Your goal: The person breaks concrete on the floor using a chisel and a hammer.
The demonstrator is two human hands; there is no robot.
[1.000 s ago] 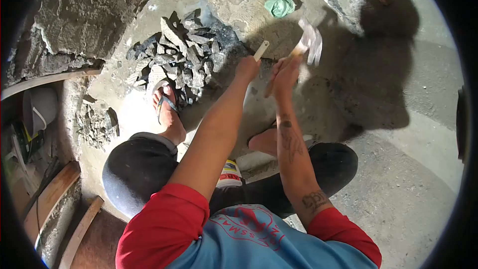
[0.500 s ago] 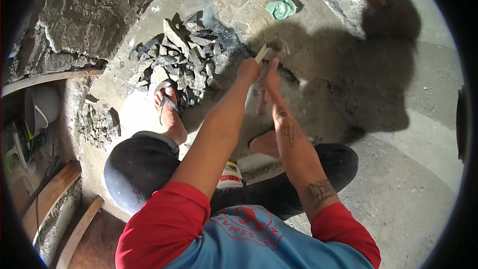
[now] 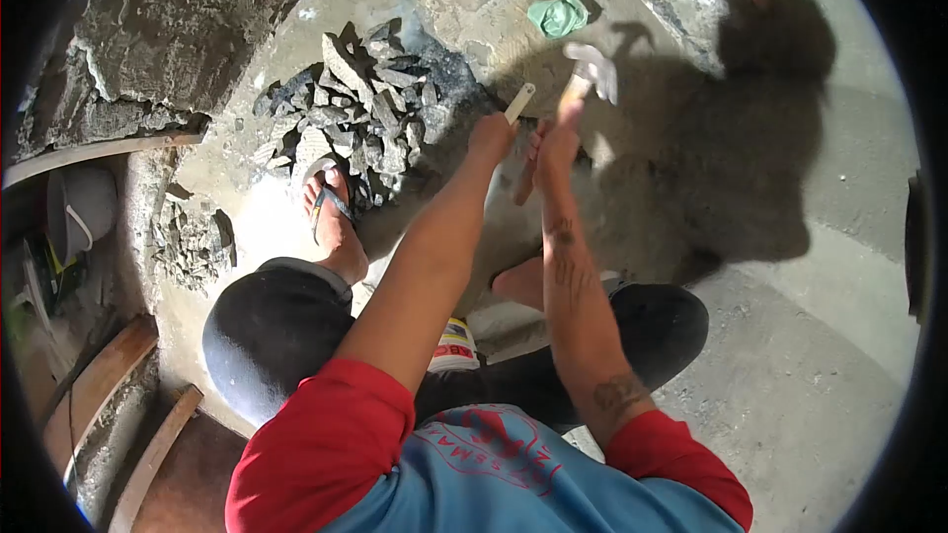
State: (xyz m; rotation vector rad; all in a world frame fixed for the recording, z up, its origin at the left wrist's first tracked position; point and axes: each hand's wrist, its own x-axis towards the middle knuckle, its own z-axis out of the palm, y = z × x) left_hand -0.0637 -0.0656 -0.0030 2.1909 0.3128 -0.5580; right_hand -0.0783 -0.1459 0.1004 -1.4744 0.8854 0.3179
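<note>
My left hand (image 3: 491,140) is wrapped round a pale, chisel-like rod (image 3: 522,102). The rod's top end sticks up out of the fist; its lower end is hidden. Close beside it on the right, my right hand (image 3: 556,150) grips a claw hammer (image 3: 591,67) by its wooden handle. The metal head is raised above and to the right of the rod's top, apart from it. Broken concrete chunks (image 3: 380,109) lie heaped on the floor to the left of my hands.
My foot in a flip-flop (image 3: 336,207) stands at the heap's near edge. A crumpled green wrapper (image 3: 559,17) lies further off. A labelled white bucket (image 3: 454,347) is under me. Smaller rubble (image 3: 193,247) and a grey bucket (image 3: 87,212) are at left. Rough masonry (image 3: 168,30) rises at upper left.
The hammer, blurred and low by the rod before, is now lifted, its head up and to the right. My left hand keeps its hold on the rod almost unmoved.
</note>
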